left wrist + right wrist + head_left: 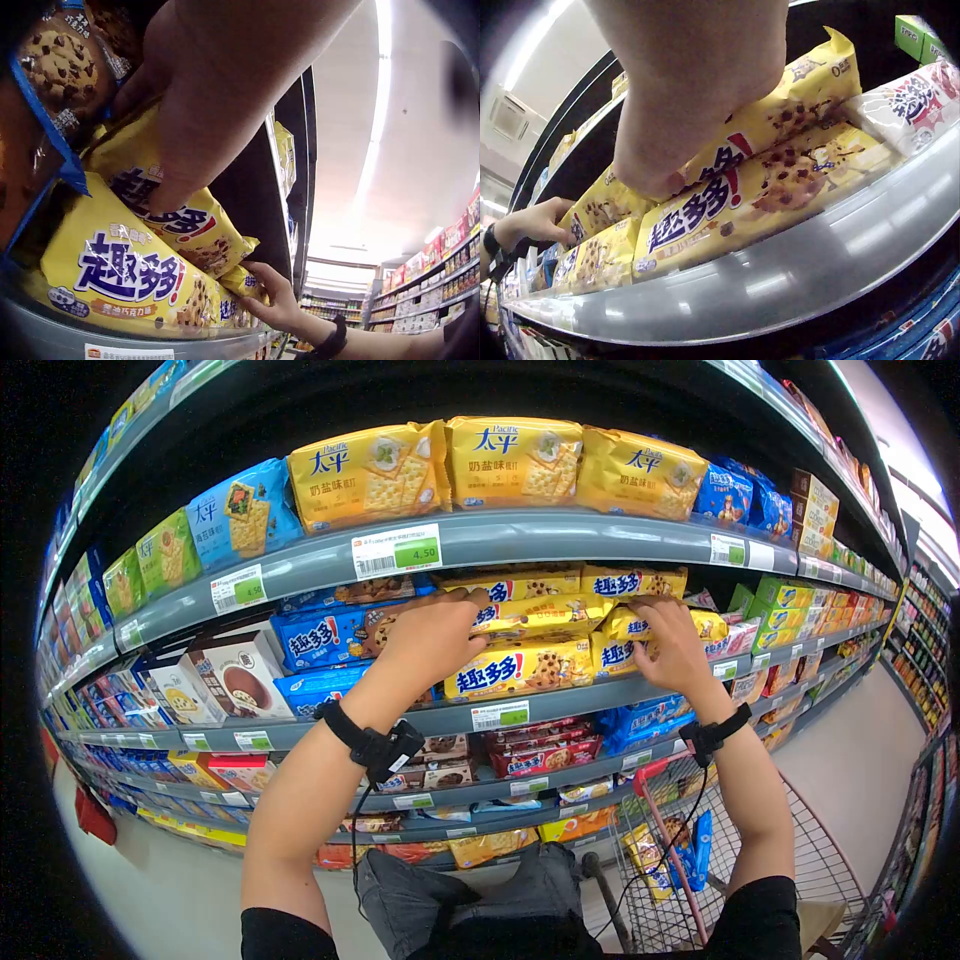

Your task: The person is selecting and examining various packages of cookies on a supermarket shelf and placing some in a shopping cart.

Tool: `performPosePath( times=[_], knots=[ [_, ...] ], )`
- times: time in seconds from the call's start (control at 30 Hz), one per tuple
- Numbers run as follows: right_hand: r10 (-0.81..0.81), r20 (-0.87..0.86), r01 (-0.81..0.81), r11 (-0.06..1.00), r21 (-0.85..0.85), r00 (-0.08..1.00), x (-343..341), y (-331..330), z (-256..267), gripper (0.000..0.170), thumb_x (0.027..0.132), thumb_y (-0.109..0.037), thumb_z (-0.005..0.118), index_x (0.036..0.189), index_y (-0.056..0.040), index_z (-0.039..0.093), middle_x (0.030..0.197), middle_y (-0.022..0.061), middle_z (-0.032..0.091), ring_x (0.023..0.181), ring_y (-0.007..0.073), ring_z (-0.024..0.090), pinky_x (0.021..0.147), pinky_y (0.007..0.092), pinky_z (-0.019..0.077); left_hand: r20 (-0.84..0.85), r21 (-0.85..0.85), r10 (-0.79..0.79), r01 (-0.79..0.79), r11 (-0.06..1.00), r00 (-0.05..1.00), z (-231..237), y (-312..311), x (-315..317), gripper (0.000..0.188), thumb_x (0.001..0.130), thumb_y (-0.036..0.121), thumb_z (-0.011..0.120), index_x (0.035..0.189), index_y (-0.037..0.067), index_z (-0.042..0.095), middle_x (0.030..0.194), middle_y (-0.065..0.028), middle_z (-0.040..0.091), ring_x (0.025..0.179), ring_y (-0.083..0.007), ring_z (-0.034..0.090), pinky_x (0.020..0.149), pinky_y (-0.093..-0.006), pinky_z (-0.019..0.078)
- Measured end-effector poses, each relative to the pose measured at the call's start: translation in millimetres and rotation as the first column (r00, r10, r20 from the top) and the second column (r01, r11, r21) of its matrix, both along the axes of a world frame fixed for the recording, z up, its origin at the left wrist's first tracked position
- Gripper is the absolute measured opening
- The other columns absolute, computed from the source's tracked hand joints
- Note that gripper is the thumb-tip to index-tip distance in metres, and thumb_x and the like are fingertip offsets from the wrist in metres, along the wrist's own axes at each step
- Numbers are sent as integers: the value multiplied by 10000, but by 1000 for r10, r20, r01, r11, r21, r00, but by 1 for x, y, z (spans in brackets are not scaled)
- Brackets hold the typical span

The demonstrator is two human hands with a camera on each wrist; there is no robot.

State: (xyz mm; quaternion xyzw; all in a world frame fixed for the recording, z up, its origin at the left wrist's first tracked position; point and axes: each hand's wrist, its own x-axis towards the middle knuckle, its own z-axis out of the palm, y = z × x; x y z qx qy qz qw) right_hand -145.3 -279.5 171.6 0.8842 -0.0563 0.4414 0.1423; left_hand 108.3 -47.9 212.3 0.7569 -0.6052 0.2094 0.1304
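Observation:
My left hand (437,632) grips the left end of a yellow cookie pack (545,617), thumb on its front and fingers over the top. That pack is tilted and lies over another yellow cookie pack (520,672) at the shelf's front. Farther right, my right hand (672,645) holds a second upper yellow pack (810,94) from above, its thumb at the front face. Beneath it lies one more yellow pack (780,187). The right fingertips are hidden behind the pack in the right wrist view.
Blue cookie packs (325,635) lie left of the yellow ones. Above runs a shelf edge (560,535) with yellow cracker packs (515,465) on it. A shopping cart (800,830) holding a few packs stands at the lower right. White boxes (180,695) stand at left.

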Motion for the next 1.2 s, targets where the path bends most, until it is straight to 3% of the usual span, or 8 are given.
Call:
performPosePath(
  times=[0.07, 0.4, 0.5, 0.57, 0.73, 0.8, 1.13, 1.2],
  knots=[
    [-15, 9, 15, 1000, 13, 1000, -8, -5, -1, 427, 675, -43, 650, 1094, -10, 568, 1056, 158, 578, 1009, 367, 528, 919, 432, 414, 3, 2, 29, -29, 1000, 1000, 4, 1, -8, 432, 777, 250, 713, 1163, 91, 597, 925, -151, 684, 893, -328, 670, 767, -437, 537],
    [-117, 46, 118, 993, -20, 992, -9, -31, 6, 377, 709, 20, 586, 1084, -16, 594, 992, 175, 594, 1018, 367, 536, 922, 446, 423, 85, -58, -84, 89, 994, 993, -1, -23, -15, 365, 757, 209, 711, 1066, 45, 608, 869, -155, 681, 861, -340, 668, 750, -444, 527],
    [-136, 2, 135, 985, 103, 991, -1, -40, 15, 375, 734, 24, 561, 1103, -11, 622, 1027, 202, 619, 1028, 388, 553, 913, 462, 437, 114, -131, -99, 114, 985, 989, 4, -20, -15, 325, 756, 182, 692, 1044, 55, 608, 843, -162, 678, 841, -345, 667, 738, -454, 527],
    [-201, -178, 245, 928, 280, 963, 6, -49, 18, 380, 763, 15, 544, 1131, 2, 634, 1082, 221, 633, 1057, 404, 561, 920, 460, 448, 82, -76, -32, 38, 996, 996, 14, -12, -17, 323, 811, 284, 665, 1078, 103, 649, 844, -186, 679, 839, -370, 663, 740, -479, 526],
    [-249, -264, 318, 911, 262, 932, 16, -67, 17, 378, 788, 31, 516, 1144, -3, 641, 1102, 209, 648, 1111, 389, 558, 971, 443, 439, 56, -152, -111, 118, 981, 992, 19, 17, -24, 286, 780, 245, 714, 1012, 98, 636, 929, -145, 680, 879, -353, 648, 749, -454, 512],
    [-133, -68, 140, 982, 127, 989, 17, -55, 20, 383, 795, 36, 509, 1151, -11, 642, 1136, 203, 635, 1097, 386, 559, 976, 450, 434, 1, -161, -222, 220, 962, 975, 21, 33, -31, 301, 733, 160, 732, 1010, 98, 632, 973, -122, 677, 914, -340, 636, 777, -427, 506],
    [-41, 154, 29, 996, 80, 987, 19, -28, 11, 244, 800, 48, 534, 1008, -6, 648, 1055, 169, 630, 1058, 375, 562, 928, 426, 450, 216, -309, -503, 547, 778, 837, -17, 64, -29, 429, 613, 48, 707, 1034, 84, 631, 1057, -91, 675, 983, -299, 646, 806, -409, 514],
    [139, 238, -190, 959, 209, 961, 18, 0, 11, 279, 777, 43, 559, 1029, -35, 651, 1028, 151, 635, 1019, 324, 592, 892, 402, 469, 267, -320, -537, 599, 734, 801, -23, 67, -27, 405, 647, 86, 736, 1037, 95, 627, 1084, -73, 668, 979, -291, 649, 793, -411, 516]
  ],
)
